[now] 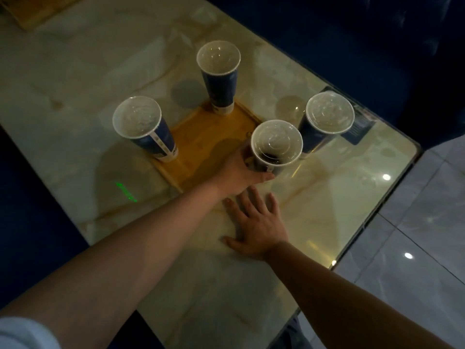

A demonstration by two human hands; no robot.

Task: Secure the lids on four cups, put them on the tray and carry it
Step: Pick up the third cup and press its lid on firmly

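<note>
**Four lidded cups, two already on the tray**

Though each cup carried a white label strip on its blue wall, I could read no lettering or brand on any of them; the print was too small and dim. I counted four tall blue paper cups, each capped with a clear plastic lid. The far cup (219, 71) and the left cup (144, 128) stood upright on the far corners of one orange-brown tray (201, 147), which lay on the pale marble table (251, 285). The right cup (324, 119) stood off the tray on the bare tabletop, close to the table's edge. My left hand (237, 173) was wrapped around the near cup (274, 147), fingers curled behind its wall and thumb along the front, at the tray's right-hand corner; dark liquid showed through its lid. I could not tell whether its base touched the tray. My right hand (256, 222) lay flat on the table, fingers spread wide, holding nothing, just beside the left wrist
</note>
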